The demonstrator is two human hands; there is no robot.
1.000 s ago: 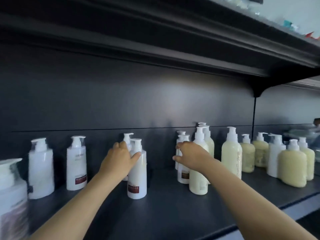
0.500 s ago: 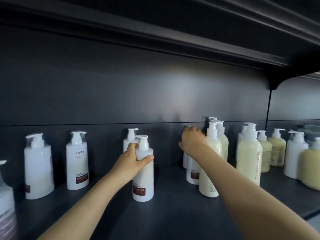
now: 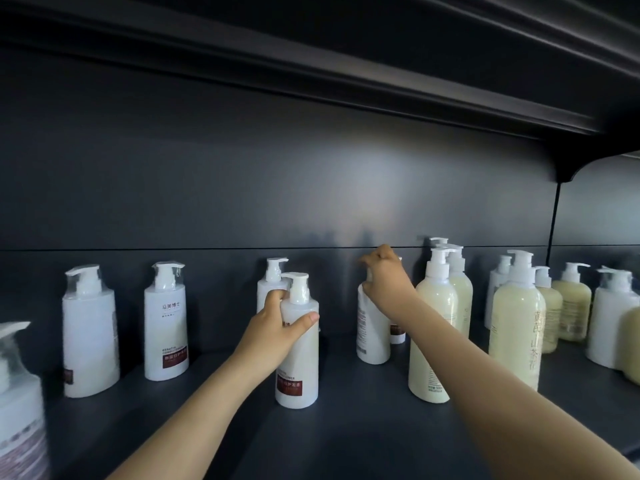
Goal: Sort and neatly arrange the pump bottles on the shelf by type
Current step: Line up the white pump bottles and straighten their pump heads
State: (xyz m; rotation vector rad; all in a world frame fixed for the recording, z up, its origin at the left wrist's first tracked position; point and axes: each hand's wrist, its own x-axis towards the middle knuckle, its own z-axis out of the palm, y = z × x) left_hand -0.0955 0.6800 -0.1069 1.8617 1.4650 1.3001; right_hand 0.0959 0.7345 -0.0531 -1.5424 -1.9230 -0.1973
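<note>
My left hand (image 3: 277,325) grips a white pump bottle with a dark red label (image 3: 300,355) that stands on the dark shelf (image 3: 346,438); another white bottle (image 3: 272,285) stands just behind it. My right hand (image 3: 386,277) is closed over the pump top of a white bottle (image 3: 372,334) near the back wall, and a second white bottle (image 3: 397,332) peeks out behind my wrist. Cream-yellow pump bottles (image 3: 434,327) stand right of that hand. Two white bottles (image 3: 166,320) (image 3: 89,330) stand at the left.
More cream-yellow bottles (image 3: 517,323) and a white one (image 3: 611,317) crowd the right end of the shelf. A blurred white bottle (image 3: 19,403) sits close at the far left edge. An upper shelf (image 3: 346,74) overhangs. The back wall is dark.
My right hand has risen from the bottle's shoulder to its pump top. My left hand's grip has closed further round the front white bottle. The view has shifted slightly.
</note>
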